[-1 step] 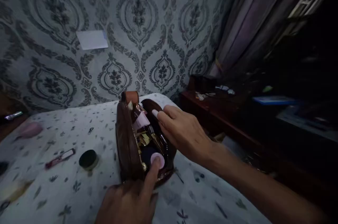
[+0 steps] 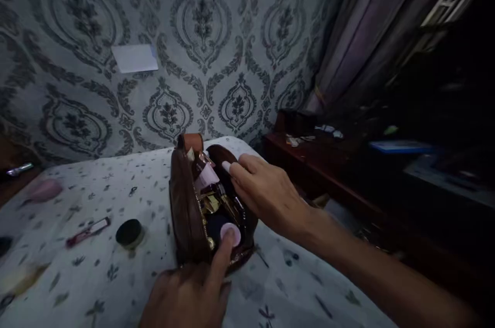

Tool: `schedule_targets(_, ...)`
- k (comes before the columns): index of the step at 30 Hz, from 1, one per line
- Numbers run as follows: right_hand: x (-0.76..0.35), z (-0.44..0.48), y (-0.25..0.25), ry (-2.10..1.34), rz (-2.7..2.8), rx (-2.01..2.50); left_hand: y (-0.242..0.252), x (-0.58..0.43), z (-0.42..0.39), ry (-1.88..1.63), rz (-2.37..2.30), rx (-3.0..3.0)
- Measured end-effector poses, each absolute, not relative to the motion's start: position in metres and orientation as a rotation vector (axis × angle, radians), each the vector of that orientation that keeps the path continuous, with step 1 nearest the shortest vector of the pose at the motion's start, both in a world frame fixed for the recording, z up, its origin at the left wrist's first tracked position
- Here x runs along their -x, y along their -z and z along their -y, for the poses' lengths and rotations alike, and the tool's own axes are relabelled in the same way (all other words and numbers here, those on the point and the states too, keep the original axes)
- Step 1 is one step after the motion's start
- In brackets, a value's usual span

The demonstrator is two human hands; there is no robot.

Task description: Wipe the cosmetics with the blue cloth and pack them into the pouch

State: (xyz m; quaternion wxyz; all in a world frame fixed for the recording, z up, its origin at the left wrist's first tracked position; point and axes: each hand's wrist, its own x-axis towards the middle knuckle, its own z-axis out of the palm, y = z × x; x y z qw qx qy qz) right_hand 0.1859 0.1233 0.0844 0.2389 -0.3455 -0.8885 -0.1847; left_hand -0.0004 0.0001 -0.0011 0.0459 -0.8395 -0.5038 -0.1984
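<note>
A brown cosmetic bag (image 2: 188,214) stands unzipped on the patterned white bedsheet, packed with small items. Inside are a pale pink tube or packet (image 2: 208,177), a gold-coloured piece (image 2: 211,204) and a round pink lid (image 2: 231,234) at the near end. My left hand (image 2: 185,294) is in front of the bag, its index finger stretched out with the tip on the pink lid; its other fingers are dim and partly hidden. Closed over the bag's right rim is my right hand (image 2: 266,189). Something white shows at its fingertips, perhaps a fingernail.
Left of the bag lie a dark-lidded round jar (image 2: 129,233), a slim reddish tube (image 2: 88,231) and a pink soft-looking object (image 2: 44,190). A dark red table (image 2: 282,150) with clutter stands to the right. Behind is a patterned wall with a white plate (image 2: 135,58).
</note>
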Motion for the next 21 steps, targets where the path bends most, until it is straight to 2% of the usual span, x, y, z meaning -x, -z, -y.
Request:
schedule_targets(9,-0.192,-0.123,-0.079,-0.117,2.305,0.957,0.014,0.013,-0.004,0.657,1.466,2.622)
schedule_targets(16,-0.203,-0.119,-0.092,-0.236,2.202,0.864,-0.009,0.004,-0.002,0.795,1.51,2.683)
schedule_targets(21,-0.209,-0.116,-0.102,-0.362,2.043,0.82,-0.017,-0.001,0.0,0.764,1.538,2.683)
